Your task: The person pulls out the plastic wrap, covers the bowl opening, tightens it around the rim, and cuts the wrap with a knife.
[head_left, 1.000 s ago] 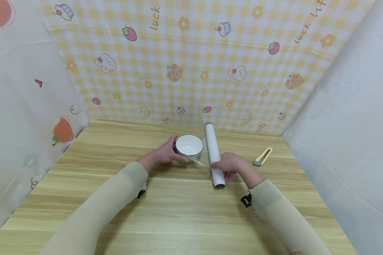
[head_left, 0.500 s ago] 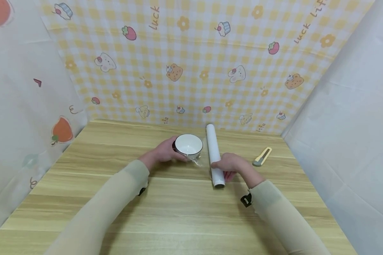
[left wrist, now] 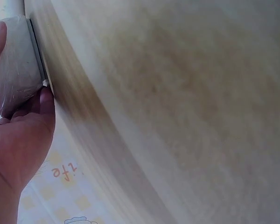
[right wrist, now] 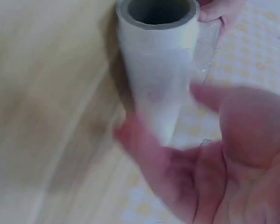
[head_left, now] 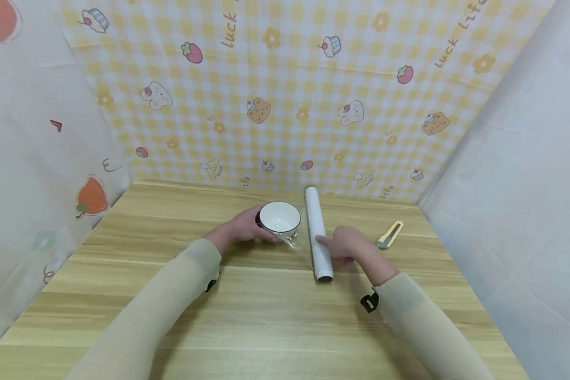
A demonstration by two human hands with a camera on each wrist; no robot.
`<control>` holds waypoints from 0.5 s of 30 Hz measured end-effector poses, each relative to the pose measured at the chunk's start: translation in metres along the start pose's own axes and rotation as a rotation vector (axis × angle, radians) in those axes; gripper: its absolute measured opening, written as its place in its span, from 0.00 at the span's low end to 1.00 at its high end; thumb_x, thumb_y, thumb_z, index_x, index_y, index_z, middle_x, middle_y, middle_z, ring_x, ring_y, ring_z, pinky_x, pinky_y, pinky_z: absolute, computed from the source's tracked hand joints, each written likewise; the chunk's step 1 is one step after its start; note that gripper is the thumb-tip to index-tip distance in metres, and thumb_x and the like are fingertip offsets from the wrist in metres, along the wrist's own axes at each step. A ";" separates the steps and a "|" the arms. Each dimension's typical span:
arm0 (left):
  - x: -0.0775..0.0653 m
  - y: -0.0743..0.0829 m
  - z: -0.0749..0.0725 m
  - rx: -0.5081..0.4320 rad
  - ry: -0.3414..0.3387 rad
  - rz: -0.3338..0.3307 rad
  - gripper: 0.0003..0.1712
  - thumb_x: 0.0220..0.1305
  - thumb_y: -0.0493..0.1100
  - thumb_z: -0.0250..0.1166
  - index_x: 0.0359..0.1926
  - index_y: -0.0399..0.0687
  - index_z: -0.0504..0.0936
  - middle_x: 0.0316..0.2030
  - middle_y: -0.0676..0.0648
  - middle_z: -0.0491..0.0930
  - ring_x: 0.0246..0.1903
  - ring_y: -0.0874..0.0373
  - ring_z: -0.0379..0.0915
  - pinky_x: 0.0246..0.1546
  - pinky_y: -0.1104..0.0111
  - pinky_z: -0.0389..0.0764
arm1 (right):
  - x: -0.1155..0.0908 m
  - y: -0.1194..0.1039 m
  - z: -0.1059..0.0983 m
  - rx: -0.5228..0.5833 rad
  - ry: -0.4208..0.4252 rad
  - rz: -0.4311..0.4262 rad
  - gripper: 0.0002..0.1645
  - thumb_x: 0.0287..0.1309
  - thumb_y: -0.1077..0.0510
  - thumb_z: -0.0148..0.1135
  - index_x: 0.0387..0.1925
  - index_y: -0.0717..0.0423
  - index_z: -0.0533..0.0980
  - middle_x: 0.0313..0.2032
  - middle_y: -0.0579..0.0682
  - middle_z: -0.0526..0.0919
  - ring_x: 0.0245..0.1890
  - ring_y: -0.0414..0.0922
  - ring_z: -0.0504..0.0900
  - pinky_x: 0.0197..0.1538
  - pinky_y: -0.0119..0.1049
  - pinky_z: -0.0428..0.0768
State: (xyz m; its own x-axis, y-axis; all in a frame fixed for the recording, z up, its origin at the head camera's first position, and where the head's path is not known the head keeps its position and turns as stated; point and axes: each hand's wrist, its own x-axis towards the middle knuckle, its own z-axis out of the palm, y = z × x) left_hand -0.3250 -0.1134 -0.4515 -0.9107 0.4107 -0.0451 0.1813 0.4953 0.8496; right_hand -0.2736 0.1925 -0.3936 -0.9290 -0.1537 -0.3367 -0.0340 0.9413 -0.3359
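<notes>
A white bowl with a dark rim stands upright on the table, with clear cling film bunched at its near side. My left hand holds the bowl from the left, thumb in front; the left wrist view shows film stretched over the bowl's wall. Right of the bowl lies a long white roll of cling film, its hollow core visible in the right wrist view. Beside the roll is my right hand, thumb and fingers spread apart around its side, not gripping it.
A yellow and grey utility knife lies right of my right hand on the wooden table. A checked cloth backdrop rises behind the table's far edge, and pale cloth hangs at both sides.
My right hand has loosened its grip on the roll and shifted slightly away to the right. My left hand still holds the bowl, nearly unmoved.
</notes>
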 end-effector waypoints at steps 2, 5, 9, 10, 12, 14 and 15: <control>-0.001 0.000 -0.001 -0.008 0.001 0.001 0.60 0.53 0.45 0.89 0.80 0.39 0.65 0.72 0.35 0.77 0.76 0.39 0.68 0.85 0.45 0.58 | 0.003 -0.004 -0.002 -0.081 0.100 -0.074 0.39 0.84 0.38 0.52 0.67 0.72 0.75 0.57 0.70 0.86 0.56 0.62 0.90 0.62 0.55 0.88; -0.001 -0.001 -0.002 -0.014 0.005 0.005 0.59 0.54 0.45 0.89 0.80 0.39 0.65 0.72 0.35 0.77 0.75 0.39 0.69 0.85 0.46 0.58 | 0.012 -0.007 -0.002 -0.169 0.186 -0.248 0.35 0.86 0.47 0.48 0.79 0.67 0.68 0.77 0.69 0.72 0.77 0.67 0.73 0.80 0.61 0.71; -0.001 -0.001 -0.001 -0.011 -0.006 0.007 0.59 0.54 0.45 0.89 0.80 0.40 0.66 0.72 0.36 0.78 0.75 0.40 0.69 0.85 0.46 0.59 | 0.021 -0.008 0.003 -0.260 0.167 -0.407 0.31 0.87 0.53 0.46 0.81 0.62 0.67 0.82 0.63 0.66 0.82 0.65 0.67 0.84 0.61 0.65; -0.002 0.000 -0.001 -0.014 -0.012 0.008 0.59 0.54 0.45 0.89 0.80 0.40 0.65 0.72 0.36 0.78 0.75 0.40 0.69 0.85 0.46 0.59 | 0.022 -0.008 0.004 -0.282 0.161 -0.419 0.31 0.87 0.53 0.46 0.81 0.62 0.67 0.82 0.62 0.67 0.81 0.65 0.67 0.83 0.61 0.66; -0.002 0.000 -0.001 -0.018 -0.016 0.009 0.59 0.54 0.45 0.89 0.81 0.40 0.65 0.72 0.36 0.78 0.75 0.40 0.69 0.85 0.46 0.59 | 0.023 -0.008 0.006 -0.303 0.156 -0.415 0.30 0.87 0.53 0.46 0.81 0.59 0.69 0.81 0.61 0.69 0.80 0.65 0.70 0.81 0.62 0.69; -0.003 0.000 0.000 -0.038 -0.017 0.006 0.59 0.54 0.44 0.89 0.81 0.40 0.65 0.72 0.36 0.77 0.76 0.39 0.68 0.85 0.46 0.58 | 0.022 -0.008 0.007 -0.306 0.151 -0.386 0.30 0.87 0.53 0.46 0.82 0.57 0.68 0.80 0.62 0.70 0.79 0.65 0.71 0.80 0.62 0.70; -0.003 -0.001 0.000 -0.041 -0.014 0.006 0.59 0.54 0.44 0.89 0.81 0.40 0.64 0.72 0.36 0.77 0.76 0.39 0.68 0.85 0.46 0.57 | 0.022 -0.007 0.008 -0.310 0.153 -0.377 0.30 0.87 0.53 0.46 0.82 0.56 0.68 0.80 0.63 0.70 0.79 0.65 0.71 0.80 0.62 0.71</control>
State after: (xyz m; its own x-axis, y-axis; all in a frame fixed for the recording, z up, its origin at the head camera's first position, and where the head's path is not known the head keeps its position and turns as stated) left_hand -0.3219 -0.1149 -0.4519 -0.9044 0.4242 -0.0471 0.1708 0.4608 0.8709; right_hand -0.2912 0.1798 -0.4053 -0.8736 -0.4759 -0.1016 -0.4635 0.8773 -0.1242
